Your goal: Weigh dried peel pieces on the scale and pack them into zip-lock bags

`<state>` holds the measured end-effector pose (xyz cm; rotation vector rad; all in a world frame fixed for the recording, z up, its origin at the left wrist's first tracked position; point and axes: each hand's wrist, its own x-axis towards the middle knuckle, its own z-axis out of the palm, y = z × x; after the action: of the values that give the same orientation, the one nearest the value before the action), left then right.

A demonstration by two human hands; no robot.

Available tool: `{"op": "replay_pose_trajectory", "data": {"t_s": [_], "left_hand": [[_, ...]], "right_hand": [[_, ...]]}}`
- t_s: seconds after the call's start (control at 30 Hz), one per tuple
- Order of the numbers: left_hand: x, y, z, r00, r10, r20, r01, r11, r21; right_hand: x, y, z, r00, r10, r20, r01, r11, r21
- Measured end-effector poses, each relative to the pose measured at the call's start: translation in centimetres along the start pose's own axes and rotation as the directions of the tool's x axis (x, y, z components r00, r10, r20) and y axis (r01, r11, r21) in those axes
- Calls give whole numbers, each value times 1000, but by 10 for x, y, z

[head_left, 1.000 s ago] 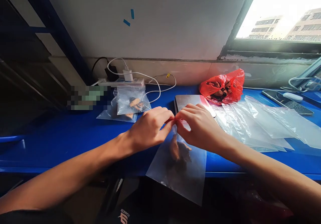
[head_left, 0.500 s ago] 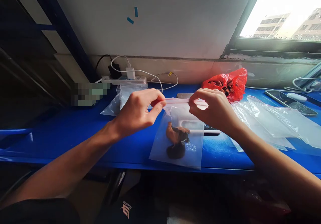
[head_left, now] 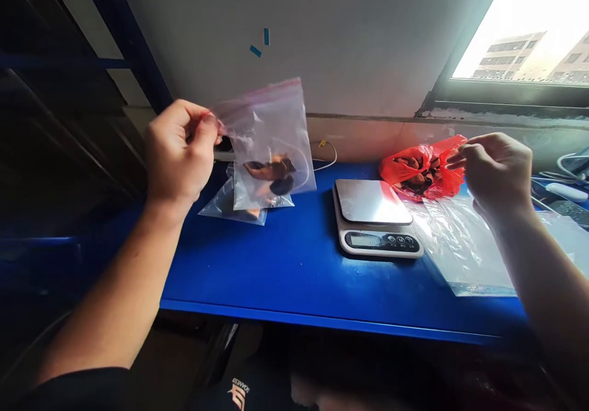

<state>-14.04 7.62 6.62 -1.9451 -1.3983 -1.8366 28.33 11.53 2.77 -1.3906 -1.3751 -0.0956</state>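
Note:
My left hand (head_left: 184,153) pinches the left corner of a clear zip-lock bag (head_left: 276,122), holding it in the air over the table's left part. Dark brown dried pieces (head_left: 271,175) sit low inside this bag. My right hand (head_left: 499,169) is raised at the right, with nothing visible in its slightly parted fingers. Its fingertips are by the right edge of a red plastic bag (head_left: 448,181) with more brown pieces; whether they touch it I cannot tell. A white digital kitchen scale (head_left: 375,205) stands between my hands, its metal plate bare.
Other zip-lock bags (head_left: 255,215) lie beneath the raised bag, brown content showing in one. Flat clear bags (head_left: 478,264) are spread under my right forearm. A phone (head_left: 559,205), a white mouse (head_left: 567,191) and cables are at the far right of the blue table (head_left: 276,270).
My right hand has let go of the zip-lock bag and moved right towards the red bag. My left hand has carried the zip-lock bag up and left, uncovering the scale.

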Motion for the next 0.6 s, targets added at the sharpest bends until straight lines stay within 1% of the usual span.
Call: {"op": "replay_pose_trajectory", "data": {"t_s": [0.03, 0.07, 0.13, 0.2, 0.27, 0.33, 0.43, 0.47, 0.5, 0.57, 0.6], "left_hand": [[3, -9, 1, 1000, -12, -23, 12, 1000, -15], [5, -15, 3, 999, -32, -31, 31, 999, -36], [6, -18, 6, 993, -65, -95, 61, 997, -46], [6, -15, 6, 977, -70, -202, 70, 998, -9], [9, -13, 4, 961, -46, -274, 62, 997, 52], [14, -19, 3, 957, -46, -286, 70, 995, 74], [13, -39, 13, 972, -113, -208, 138, 984, 109], [10, -46, 19, 977, -148, -151, 171, 973, 154], [6, -51, 24, 982, -155, -105, 173, 966, 193], [-6, -53, 33, 992, -123, -34, 128, 954, 270], [-13, -49, 36, 988, -97, 120, 41, 915, 401]], "right_hand": [[0, 0, 0, 1000, 22, -1, -22, 999, 28], [-3, -3, 0, 1000, 5, 20, -6, 1000, 22], [-13, -16, 3, 985, -118, 123, 127, 989, -77], [-25, -31, 7, 952, -208, 225, 241, 961, -131], [-32, -40, 9, 925, -238, 297, 291, 945, -148], [-33, -42, 10, 915, -231, 332, 297, 940, -165], [-29, -36, 9, 917, -200, 344, 280, 939, -202], [-28, -33, 9, 918, -191, 347, 275, 938, -211], [-27, -30, 9, 917, -183, 354, 270, 938, -216], [-26, -25, 9, 908, -172, 381, 268, 939, -216], [-26, -24, 10, 900, -168, 401, 272, 938, -216]]}}
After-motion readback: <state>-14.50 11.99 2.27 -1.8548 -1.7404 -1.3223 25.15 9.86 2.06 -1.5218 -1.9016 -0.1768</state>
